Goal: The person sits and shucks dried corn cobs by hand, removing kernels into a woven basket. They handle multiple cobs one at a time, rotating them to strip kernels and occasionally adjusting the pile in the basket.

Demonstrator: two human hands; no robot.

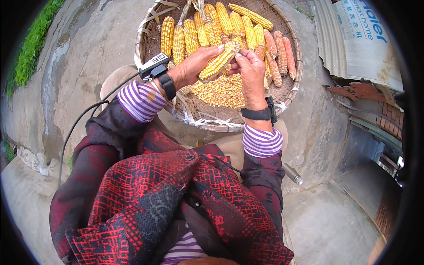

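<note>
My left hand holds an ear of dried yellow corn, tilted with its upper end towards the right. The fingers of my right hand touch the ear's upper right end; whether they hold anything else cannot be told. Both hands are over a round woven basket. Loose corn kernels lie in a pile just below the held ear. Beyond my hands several whole yellow ears lie side by side. Bare reddish cobs lie on the basket's right side.
Dry husks lie among the ears at the top. White strips are tied along the near rim. A metal cylinder lies on the concrete ground at my right. Corrugated sheet and printed Haier cardboard stand at the far right. A black cable runs from my left wrist.
</note>
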